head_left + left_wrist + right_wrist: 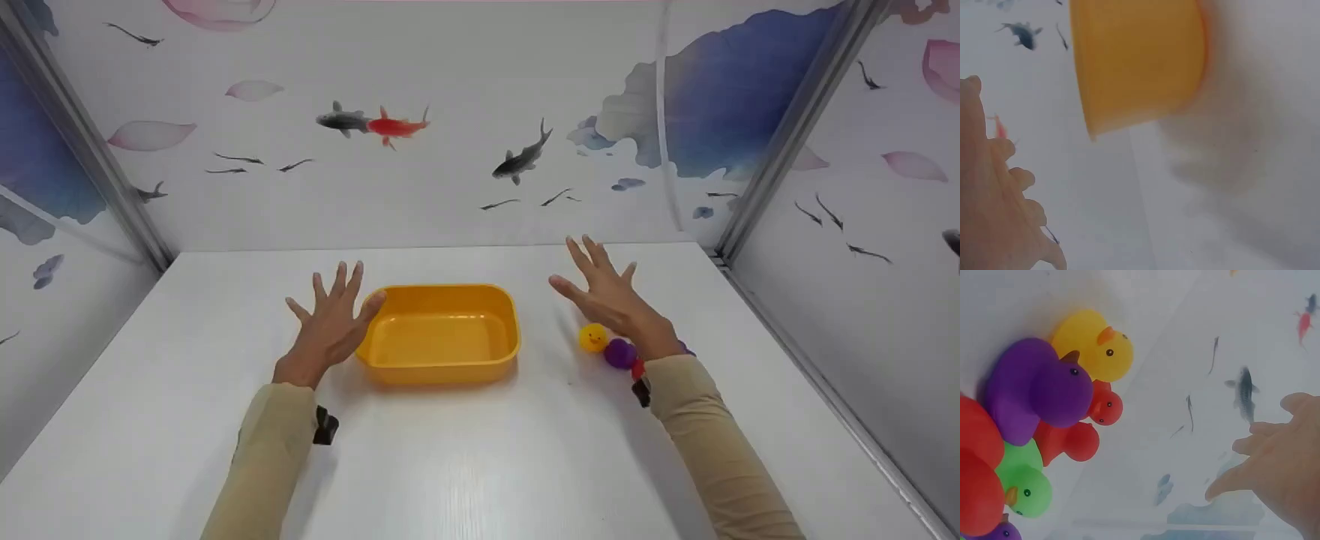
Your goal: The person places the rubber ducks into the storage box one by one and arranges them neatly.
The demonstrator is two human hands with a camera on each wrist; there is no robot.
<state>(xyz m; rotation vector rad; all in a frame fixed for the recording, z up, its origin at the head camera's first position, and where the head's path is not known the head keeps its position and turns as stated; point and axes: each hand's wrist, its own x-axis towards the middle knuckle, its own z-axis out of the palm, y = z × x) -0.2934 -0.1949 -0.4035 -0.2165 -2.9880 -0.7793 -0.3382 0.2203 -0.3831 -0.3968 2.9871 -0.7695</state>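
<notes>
A yellow plastic basin point(439, 373) stands on the white table between the two hands, with nothing visible inside. My left hand point(330, 319) hovers at its left side, fingers spread; the thumb overlaps the rim in the head view, and whether it touches cannot be told. In the left wrist view the basin's wall point(1140, 62) is apart from the hand point(999, 185). To the right, my right hand point(611, 296) is raised with fingers spread, holding nothing. Below it sit several rubber ducks: yellow point(1092, 346), purple point(1039, 391), green point(1027, 478) and red point(979, 467), partly hidden by the forearm in the head view.
White panels printed with fish and petals enclose the table point(465, 465) at the back and sides. Metal posts point(795, 127) stand at the corners. A dark band point(325, 426) sits at the left wrist.
</notes>
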